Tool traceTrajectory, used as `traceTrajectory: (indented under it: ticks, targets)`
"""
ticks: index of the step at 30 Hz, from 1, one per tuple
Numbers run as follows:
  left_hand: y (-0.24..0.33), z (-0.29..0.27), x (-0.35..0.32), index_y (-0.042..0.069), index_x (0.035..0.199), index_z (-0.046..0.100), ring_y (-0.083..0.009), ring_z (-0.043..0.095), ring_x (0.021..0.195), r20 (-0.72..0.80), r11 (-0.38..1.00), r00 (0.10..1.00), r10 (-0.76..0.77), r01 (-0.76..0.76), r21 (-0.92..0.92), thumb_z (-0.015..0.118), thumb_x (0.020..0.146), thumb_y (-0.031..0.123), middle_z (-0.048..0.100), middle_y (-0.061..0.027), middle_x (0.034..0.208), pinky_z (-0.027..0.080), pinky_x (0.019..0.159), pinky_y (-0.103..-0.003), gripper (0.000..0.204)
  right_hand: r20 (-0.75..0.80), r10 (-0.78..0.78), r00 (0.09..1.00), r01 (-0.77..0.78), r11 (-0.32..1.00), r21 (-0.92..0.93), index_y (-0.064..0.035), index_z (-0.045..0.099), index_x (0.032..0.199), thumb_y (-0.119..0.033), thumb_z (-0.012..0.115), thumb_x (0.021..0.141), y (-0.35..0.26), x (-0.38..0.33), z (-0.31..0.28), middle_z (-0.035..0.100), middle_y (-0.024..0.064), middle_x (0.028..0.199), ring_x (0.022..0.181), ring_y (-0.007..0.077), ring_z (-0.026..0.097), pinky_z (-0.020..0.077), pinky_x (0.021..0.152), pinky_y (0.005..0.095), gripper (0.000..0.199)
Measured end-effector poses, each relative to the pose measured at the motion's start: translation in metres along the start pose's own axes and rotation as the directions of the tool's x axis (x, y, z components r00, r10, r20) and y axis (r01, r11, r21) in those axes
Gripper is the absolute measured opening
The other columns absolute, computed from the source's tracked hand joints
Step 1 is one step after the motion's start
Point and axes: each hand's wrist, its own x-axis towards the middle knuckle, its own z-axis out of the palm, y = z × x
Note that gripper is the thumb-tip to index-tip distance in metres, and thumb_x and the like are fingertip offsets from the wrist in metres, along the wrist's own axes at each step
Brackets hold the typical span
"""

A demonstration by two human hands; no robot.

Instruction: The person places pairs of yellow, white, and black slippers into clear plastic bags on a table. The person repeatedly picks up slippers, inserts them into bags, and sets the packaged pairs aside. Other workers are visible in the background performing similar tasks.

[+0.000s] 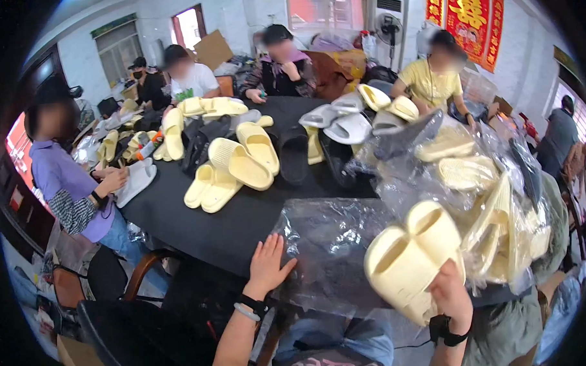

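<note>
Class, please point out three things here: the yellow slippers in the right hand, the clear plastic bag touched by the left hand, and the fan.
Slippers [401, 274]: head view, one slipper's broad strap.
Plastic bag [334, 249]: head view, its flat middle.
Fan [389, 28]: head view, its round front.

pale yellow slippers [394, 270], black tabletop [255, 216], lavender shirt [44, 167], black-and-white striped sleeve [74, 211], red-and-gold wall banner [473, 22]

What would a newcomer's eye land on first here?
Probably the pair of pale-yellow slide slippers held up in the right hand, large at lower right of centre. Next, the flat, clear plastic bag on the black table, with the left hand spread at its left edge. Then the bright red-and-gold wall poster at upper right.
</note>
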Motion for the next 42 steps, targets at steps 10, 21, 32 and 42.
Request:
traceTrajectory:
  ticks: [10, 21, 32, 42]
  targets:
    - [-0.001, 0.002, -0.005, 0.002, 0.141, 0.046, -0.0314, 0.035, 0.141, -0.100, 0.999, 0.994, 0.047, -0.049, -0.019, 0.061, 0.083, 0.062, 0.044, -0.0202, 0.146, 0.025, 0.114, -0.051, 0.085, -0.143, 0.130, 0.981, -0.065, 0.919, 0.389, -0.0001, 0.065, 0.111, 0.003, 0.058, 0.078, -0.069, 0.021, 0.010, 0.052, 0.0192, 0.132, 0.129, 0.0389, 0.041, 0.0326, 0.108, 0.0439, 0.034]
    - [-0.028, -0.017, -0.021, 0.004, 0.144, 0.042, -0.0316, 0.030, 0.144, 0.000, 0.970, 0.984, -0.178, 0.176, -0.166, 0.064, 0.089, 0.034, 0.037, -0.0173, 0.152, 0.015, 0.118, -0.051, 0.066, 0.020, 0.057, 0.998, -0.058, 0.996, 0.068, 0.0009, 0.064, 0.108, -0.022, 0.060, 0.091, -0.062, 0.123, 0.198, 0.055, 0.0225, 0.110, 0.104, 0.0393, 0.052, 0.0458, 0.088, 0.0450, 0.028]
    - [0.031, -0.089, -0.016, 0.001, 0.123, 0.060, -0.0356, 0.059, 0.111, -0.070, 0.851, 0.995, -0.070, 0.023, -0.525, 0.067, 0.088, 0.012, 0.063, -0.0177, 0.120, 0.045, 0.097, -0.041, 0.038, -0.127, 0.212, 0.969, -0.188, 0.966, 0.180, -0.0030, 0.056, 0.126, -0.010, 0.066, 0.084, -0.029, 0.033, 0.158, 0.054, 0.0213, 0.130, 0.119, 0.0386, 0.053, 0.0449, 0.099, 0.0446, 0.043]
    - [0.106, -0.050, 0.044, 0.005, 0.122, 0.063, -0.0350, 0.058, 0.087, 0.100, 0.969, 0.965, 0.242, -0.234, -0.079, 0.059, 0.093, 0.027, 0.057, -0.0183, 0.088, 0.048, 0.077, -0.044, 0.036, -0.124, 0.136, 0.983, -0.122, 0.986, 0.115, -0.0031, 0.058, 0.122, -0.008, 0.067, 0.083, 0.021, 0.000, 0.170, 0.054, 0.0177, 0.131, 0.124, 0.0367, 0.050, 0.0437, 0.102, 0.0449, 0.041]
